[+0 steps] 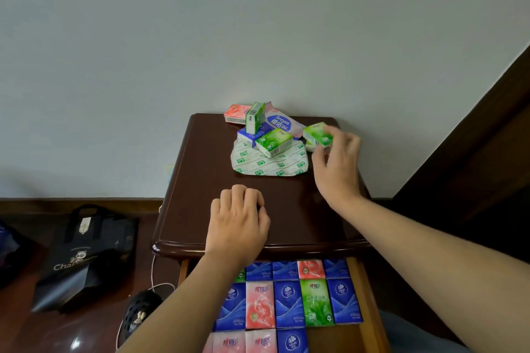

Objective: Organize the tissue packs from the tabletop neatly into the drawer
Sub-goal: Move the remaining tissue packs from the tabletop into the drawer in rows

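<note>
- Far left, on the floor: dark tote bag (86,255), well apart from the nightstand; a black shoe (140,315) and white cable (156,285) lie nearer, just beside the drawer's left side.
- My left hand (238,223) sits on the dark tabletop (200,180) near its front edge, fingers curled under, holding nothing. Bare wood all round it, esp. to the left and toward the back.
- Below it the drawer (362,295) is pulled out; packs in drawer (288,304) lie flat in neat rows, blue, pink, green, edges touching. Some bare drawer bottom front right.
- Back centre of the top: pile of tissue packs (266,129) by the wall, w/ a pink pack (236,113) at the rear, a green one standing on end, a Deeyeo wipes pouch (282,123), another green pack on a flat white ROYO wrapper (269,163).
- Right of pile: my right hand (338,163) pinches a green tissue pack (318,135) betw. thumb and fingertips, near the top's right edge; can't tell if it's lifted clear.
- Far right: dark wood furniture (473,137).
</note>
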Motion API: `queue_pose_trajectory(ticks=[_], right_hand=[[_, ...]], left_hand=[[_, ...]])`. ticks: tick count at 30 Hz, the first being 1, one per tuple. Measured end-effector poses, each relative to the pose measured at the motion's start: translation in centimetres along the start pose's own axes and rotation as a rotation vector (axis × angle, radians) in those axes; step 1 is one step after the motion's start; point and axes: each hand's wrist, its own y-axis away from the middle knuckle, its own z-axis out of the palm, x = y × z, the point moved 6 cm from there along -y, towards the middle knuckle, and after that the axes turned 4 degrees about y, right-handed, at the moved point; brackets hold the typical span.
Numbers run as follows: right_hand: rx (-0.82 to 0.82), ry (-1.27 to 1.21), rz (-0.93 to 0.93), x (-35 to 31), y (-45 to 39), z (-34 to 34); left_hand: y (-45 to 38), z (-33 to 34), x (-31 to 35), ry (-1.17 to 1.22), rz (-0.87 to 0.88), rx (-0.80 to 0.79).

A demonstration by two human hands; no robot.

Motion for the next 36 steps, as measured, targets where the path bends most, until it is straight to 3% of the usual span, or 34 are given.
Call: queue_pose_trajectory(ticks=[3,9,13,21,29,31,36], right_hand=[[-0.075,-0.061,-0.068,1.9,3.3,-1.4],[-0.047,-0.077,0.083,5.0,4.4,-1.5],[-0.139,-0.077,0.162,5.5,4.4,-0.7],[-0.148,0.007,0.121,5.9,4.2,-0.1],[-0.149,0.026,0.117,5.8,4.2,0.0],[-0.143,0.022,0.115,5.7,4.1,0.0],[-0.126,-0.022,0.122,5.5,4.1,-0.4]], left_hand=[[0.1,0.0,0.2,0.000,-0.002,0.020],[-1.3,0.6,2.1,0.024,0.106,0.056],[-3.7,1.5,3.1,0.021,0.050,0.047],[-8.2,2.9,3.1,0.043,-0.008,0.005],[-9.0,4.8,2.7,0.023,-0.078,-0.196],[-8.9,4.3,2.9,0.037,-0.073,-0.165],[-7.2,1.2,4.0,0.188,0.056,0.086]])
